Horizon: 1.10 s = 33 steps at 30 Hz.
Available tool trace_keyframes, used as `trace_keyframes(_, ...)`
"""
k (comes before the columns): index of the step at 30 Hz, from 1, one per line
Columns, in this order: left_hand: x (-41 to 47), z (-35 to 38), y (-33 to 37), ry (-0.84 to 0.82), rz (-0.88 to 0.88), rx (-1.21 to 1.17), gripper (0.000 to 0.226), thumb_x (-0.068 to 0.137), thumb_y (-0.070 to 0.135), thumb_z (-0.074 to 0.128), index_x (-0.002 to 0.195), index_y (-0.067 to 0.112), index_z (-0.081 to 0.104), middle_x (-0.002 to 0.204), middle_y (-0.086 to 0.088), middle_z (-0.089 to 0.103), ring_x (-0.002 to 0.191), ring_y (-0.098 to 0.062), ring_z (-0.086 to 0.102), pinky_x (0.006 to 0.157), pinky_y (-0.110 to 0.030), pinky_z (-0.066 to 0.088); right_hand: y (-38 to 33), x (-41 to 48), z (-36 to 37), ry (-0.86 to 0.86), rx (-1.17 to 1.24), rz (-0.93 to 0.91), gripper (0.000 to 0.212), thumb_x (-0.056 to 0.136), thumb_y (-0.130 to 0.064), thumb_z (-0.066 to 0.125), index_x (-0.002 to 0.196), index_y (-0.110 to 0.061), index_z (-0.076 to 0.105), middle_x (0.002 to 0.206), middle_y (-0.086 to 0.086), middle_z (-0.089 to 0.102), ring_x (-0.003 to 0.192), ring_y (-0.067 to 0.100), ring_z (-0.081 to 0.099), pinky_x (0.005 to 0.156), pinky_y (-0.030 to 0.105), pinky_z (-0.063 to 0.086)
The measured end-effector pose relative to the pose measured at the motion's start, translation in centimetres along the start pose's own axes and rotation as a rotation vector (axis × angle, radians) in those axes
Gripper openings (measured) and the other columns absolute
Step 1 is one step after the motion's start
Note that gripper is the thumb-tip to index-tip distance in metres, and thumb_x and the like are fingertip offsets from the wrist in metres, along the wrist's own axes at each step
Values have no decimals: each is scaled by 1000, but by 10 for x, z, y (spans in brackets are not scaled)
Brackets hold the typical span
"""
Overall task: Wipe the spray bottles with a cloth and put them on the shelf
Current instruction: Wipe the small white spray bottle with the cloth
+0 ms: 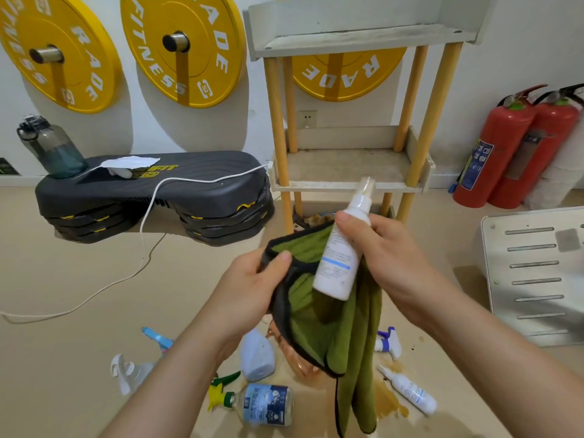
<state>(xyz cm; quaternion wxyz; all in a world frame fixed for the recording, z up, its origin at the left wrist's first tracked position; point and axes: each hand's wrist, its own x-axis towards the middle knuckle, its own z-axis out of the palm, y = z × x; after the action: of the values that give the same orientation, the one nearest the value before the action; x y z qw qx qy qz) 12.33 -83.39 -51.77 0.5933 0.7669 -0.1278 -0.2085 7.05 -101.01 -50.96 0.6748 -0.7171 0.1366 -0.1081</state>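
Bare left hand (252, 279), bare right hand (392, 257), bare forearms (177, 380), short plain fingernails (286, 256)

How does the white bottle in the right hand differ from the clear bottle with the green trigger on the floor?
The white bottle is held in the right hand, top up and tilted; the clear bottle lies on its side on the floor. The white bottle is slim and opaque; the clear bottle is wider and see-through, with a yellow-green trigger. Both carry printed labels.

bottles (267, 401) lie on the floor (79, 279) before the shelf (350, 172); step platform (151, 197) left, extinguishers (512, 147) right.
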Motion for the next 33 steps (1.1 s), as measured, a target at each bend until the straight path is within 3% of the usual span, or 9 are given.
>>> trace_keyframes(3, -1, -1, 5, 109, 44, -104, 27, 101, 28, 51, 99, 13, 74, 90, -5, 77, 87, -22, 74, 77, -37, 59, 3, -1, 1, -31, -237, -82, 23, 95, -37, 60, 81, -19, 62, 75, -6, 62, 67, 3, 61, 64, 21, 46)
trace_keyframes(9, -2, -1, 17, 227, 100, -417, 20, 96, 15, 58, 97, 2, 74, 92, -19, 76, 81, -29, 73, 68, -36, 61, 18, -1, -2, -9, -696, -266, 23, 93, -48, 55, 94, -25, 51, 78, -8, 58, 73, 15, 56, 66, 38, 45)
trace_keyframes(14, 0, -9, 21, 293, 94, -546, 21, 97, 17, 58, 89, 7, 74, 82, -13, 73, 71, -22, 70, 64, -34, 60, 7, -2, -7, 74, -599, -246, 28, 94, -49, 54, 108, -24, 50, 86, -10, 58, 76, 10, 57, 64, 30, 47)
trace_keyframes(17, 4, -7, 20, 203, 27, -728, 26, 99, 19, 51, 96, 7, 73, 85, -12, 73, 74, -21, 70, 68, -33, 60, -2, -9, -1, -52, -597, -227, 34, 90, -52, 57, 101, -21, 50, 85, -2, 61, 74, 17, 61, 67, 44, 53)
trace_keyframes(20, 2, -2, 23, -20, 41, -888, 39, 86, 2, 40, 116, -2, 64, 112, -19, 69, 96, -27, 68, 87, -38, 57, -1, -20, 17, -159, -593, -218, 31, 85, -44, 65, 97, -22, 47, 87, -1, 59, 76, 20, 61, 67, 48, 55)
trace_keyframes(23, -1, -4, 23, -180, 137, -777, 65, 66, -17, 30, 117, 1, 67, 114, -20, 69, 101, -29, 67, 84, -37, 59, -5, -19, 19, -169, -653, -235, 32, 79, -29, 72, 99, -25, 47, 88, -8, 54, 79, 13, 56, 66, 39, 54)
trace_keyframes(25, -2, -8, 21, -207, 193, -686, 57, 74, -22, 39, 111, 6, 72, 106, -17, 70, 94, -25, 69, 75, -33, 61, -8, -18, 15, -202, -653, -228, 33, 77, -24, 74, 99, -25, 48, 86, -8, 53, 77, 11, 56, 64, 35, 52)
trace_keyframes(29, -6, -8, 22, -189, 254, -495, 32, 77, 4, 67, 107, 14, 74, 103, -9, 72, 83, -18, 70, 63, -26, 57, -11, -22, 17, -317, -520, -171, 31, 71, -22, 75, 93, -22, 54, 86, 1, 60, 76, 22, 63, 65, 52, 56)
trace_keyframes(33, -9, 0, 27, -45, 292, -52, 12, 89, 31, 68, 85, 20, 67, 64, 11, 62, 53, -5, 50, 47, -20, 40, -11, -22, 20, -339, -485, -204, 31, 70, -26, 74, 95, -23, 57, 86, -3, 63, 76, 16, 64, 65, 49, 56)
